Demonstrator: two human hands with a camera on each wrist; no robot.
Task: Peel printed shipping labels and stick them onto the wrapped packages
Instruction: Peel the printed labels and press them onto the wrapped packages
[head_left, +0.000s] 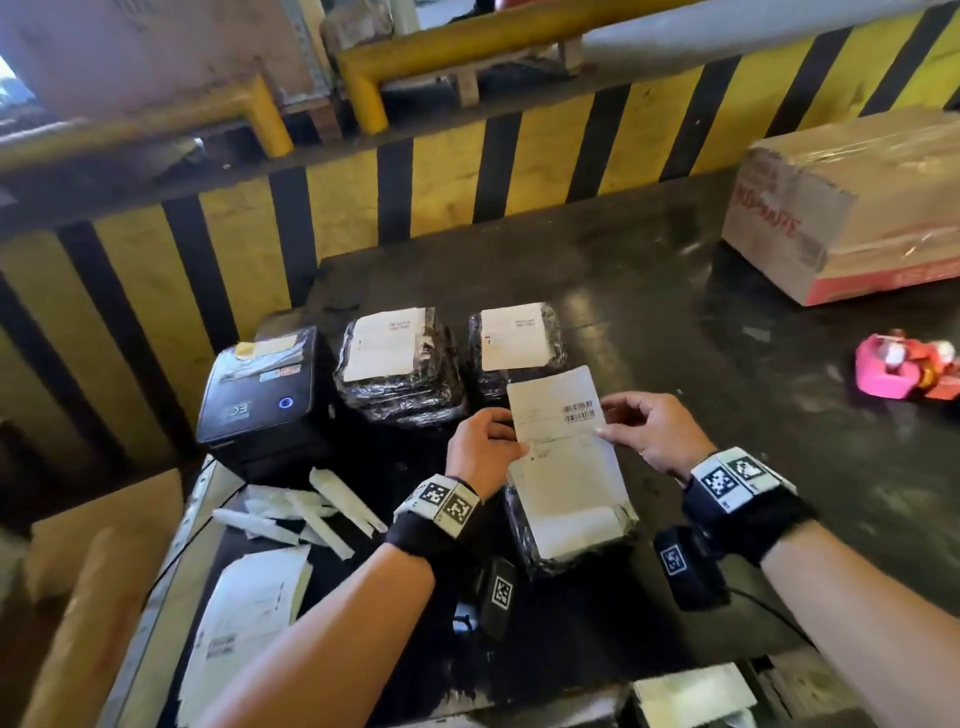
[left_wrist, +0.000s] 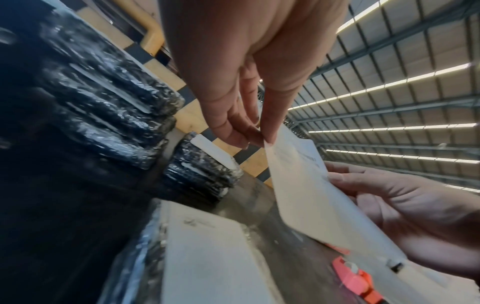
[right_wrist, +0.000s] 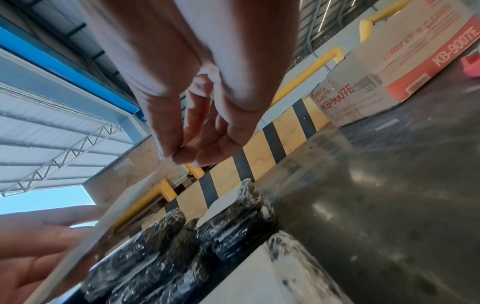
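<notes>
The dark tabletop (head_left: 649, 291) backs onto a yellow-and-black striped barrier (head_left: 415, 182). At its far right corner sits a taped carton (head_left: 852, 208), printed "KB-900TE" in the right wrist view. A black printer (head_left: 260, 400) stands at the left, its round button lit blue.

Right of the printer lie two black film-wrapped packages side by side: the left package (head_left: 400, 395) and the right package (head_left: 519, 374), each with a white label already on top. A third package (head_left: 571, 535) lies nearer the person, between the wrists, also with white paper on its top face.

Above that near package, both hands hold up one printed label (head_left: 558, 441), a barcode near its top right. The left hand (head_left: 483, 447) pinches the label's left edge between thumb and fingertips; the left wrist view shows that pinch closed tight on the paper. The right hand (head_left: 649, 431) pinches the right edge just below the barcode, thumb against curled fingers. The label hangs tilted, its lower end overlapping the near package in the head view; whether it touches there I cannot tell.

Left of the left wrist lie peeled backing strips (head_left: 311, 509) in a loose heap, with more printed sheets (head_left: 249, 613) nearer. A pink tape dispenser (head_left: 904, 369) rests at the right, well apart from the packages.
</notes>
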